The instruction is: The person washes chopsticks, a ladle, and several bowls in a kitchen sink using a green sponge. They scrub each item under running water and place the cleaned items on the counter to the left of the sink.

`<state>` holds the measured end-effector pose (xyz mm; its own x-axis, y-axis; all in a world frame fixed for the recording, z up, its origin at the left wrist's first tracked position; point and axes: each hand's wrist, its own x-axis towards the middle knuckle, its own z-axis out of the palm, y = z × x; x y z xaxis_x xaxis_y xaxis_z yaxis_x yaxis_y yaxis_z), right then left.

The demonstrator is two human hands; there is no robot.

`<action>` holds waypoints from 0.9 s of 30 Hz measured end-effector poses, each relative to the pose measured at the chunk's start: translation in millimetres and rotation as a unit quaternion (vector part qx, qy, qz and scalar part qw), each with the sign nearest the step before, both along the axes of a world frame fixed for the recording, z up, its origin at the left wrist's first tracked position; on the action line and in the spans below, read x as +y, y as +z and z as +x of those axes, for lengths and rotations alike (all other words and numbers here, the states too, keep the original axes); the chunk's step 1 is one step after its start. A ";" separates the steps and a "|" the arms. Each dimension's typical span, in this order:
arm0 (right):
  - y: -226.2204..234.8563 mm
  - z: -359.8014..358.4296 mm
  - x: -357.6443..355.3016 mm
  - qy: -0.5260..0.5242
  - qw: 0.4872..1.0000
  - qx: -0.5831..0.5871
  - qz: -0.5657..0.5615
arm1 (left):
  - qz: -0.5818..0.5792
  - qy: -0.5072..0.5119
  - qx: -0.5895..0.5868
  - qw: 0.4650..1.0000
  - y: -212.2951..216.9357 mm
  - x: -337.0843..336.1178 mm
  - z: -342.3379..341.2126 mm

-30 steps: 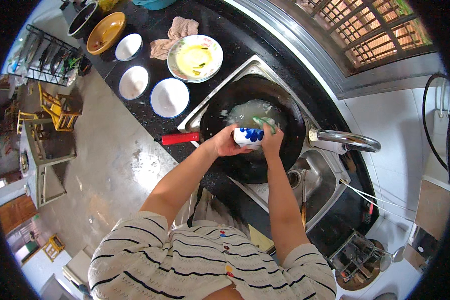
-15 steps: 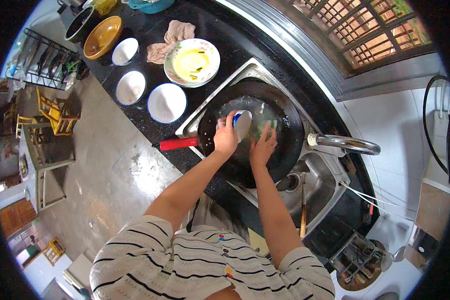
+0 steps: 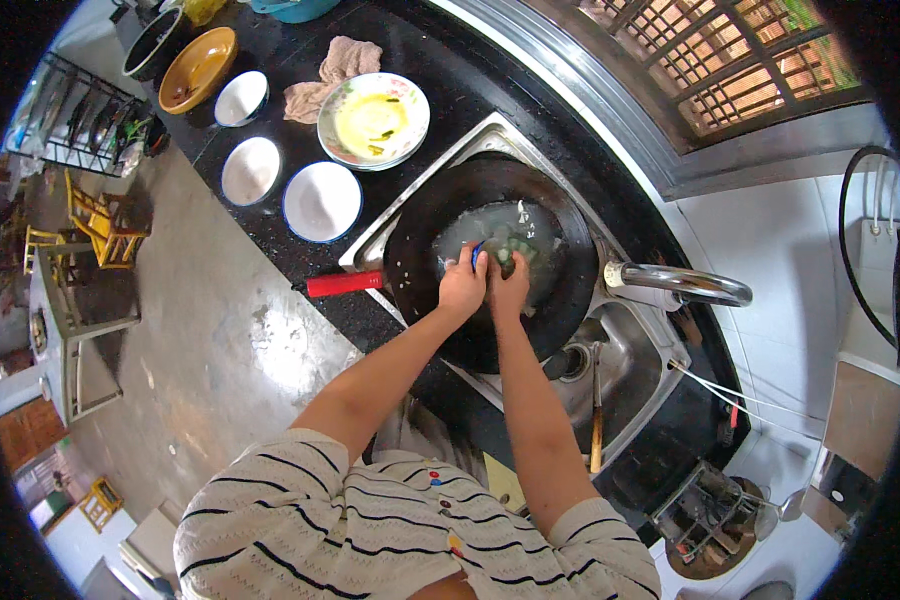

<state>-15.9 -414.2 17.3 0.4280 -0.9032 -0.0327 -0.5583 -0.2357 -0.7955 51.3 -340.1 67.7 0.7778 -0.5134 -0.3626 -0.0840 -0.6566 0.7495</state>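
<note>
A black wok (image 3: pixel 560 300) with a red handle (image 3: pixel 345 284) sits in the steel sink (image 3: pixel 630 400) and holds soapy water. Both my hands are down inside it, side by side over the suds. My left hand (image 3: pixel 462 287) is closed around a small white and blue bowl (image 3: pixel 478 251), of which only a blue edge shows. My right hand (image 3: pixel 508 288) presses a green scrubber (image 3: pixel 507 247) against the wok's bottom.
A curved tap (image 3: pixel 682 284) reaches over the wok's right rim. On the black counter to the left stand a plate with yellow residue (image 3: pixel 373 120), three white bowls (image 3: pixel 322 200), a yellow bowl (image 3: pixel 198 68) and a cloth (image 3: pixel 335 72). A wooden-handled utensil (image 3: pixel 595 425) lies in the sink.
The small bowl, held upright above the wok, was tipped and lowered into it. Both hands moved down and together onto the wok's bottom.
</note>
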 end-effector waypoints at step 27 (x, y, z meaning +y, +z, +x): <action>8.8 -18.3 -30.3 0.198 0.867 0.283 -0.358 | 0.138 -0.150 -0.192 0.960 29.5 6.1 51.7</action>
